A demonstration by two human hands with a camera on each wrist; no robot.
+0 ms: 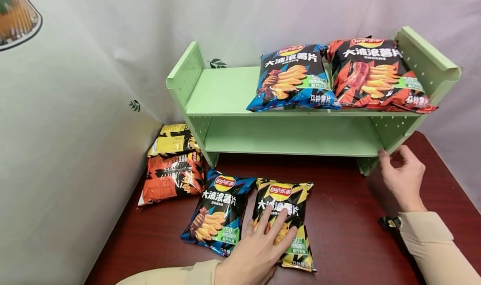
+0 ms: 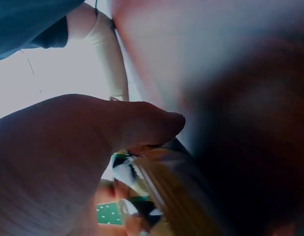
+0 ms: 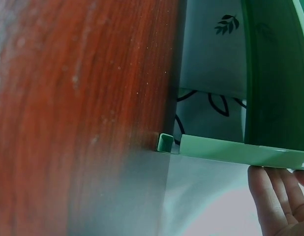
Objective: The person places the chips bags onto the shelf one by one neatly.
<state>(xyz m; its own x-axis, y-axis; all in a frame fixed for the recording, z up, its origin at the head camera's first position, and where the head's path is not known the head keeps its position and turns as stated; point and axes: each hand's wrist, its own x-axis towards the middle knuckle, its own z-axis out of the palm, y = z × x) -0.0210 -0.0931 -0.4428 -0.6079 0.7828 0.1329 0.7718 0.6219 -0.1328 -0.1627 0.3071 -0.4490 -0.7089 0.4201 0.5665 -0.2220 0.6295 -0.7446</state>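
My left hand (image 1: pixel 259 249) lies with spread fingers across a yellow-and-black bag of potato chips (image 1: pixel 279 193), flat on the table. In the left wrist view the thumb (image 2: pixel 137 120) reaches over part of a dim, blurred wrapper. Beside that bag, on its left, lies a blue-and-black chip bag (image 1: pixel 214 218). My right hand (image 1: pixel 403 176) is at the lower right end of a light green two-tier shelf (image 1: pixel 289 137). Its fingertips (image 3: pixel 258 172) touch the outer side of the shelf's side panel (image 3: pixel 216 147) in the right wrist view.
On the upper tier, a blue chip bag (image 1: pixel 293 78) and a red chip bag (image 1: pixel 375 74) lean side by side toward the right. Left of the shelf, orange (image 1: pixel 173 178) and yellow (image 1: pixel 174 141) bags lie against the pale curtain (image 1: pixel 94 89). The table (image 1: pixel 338 218) is dark red wood.
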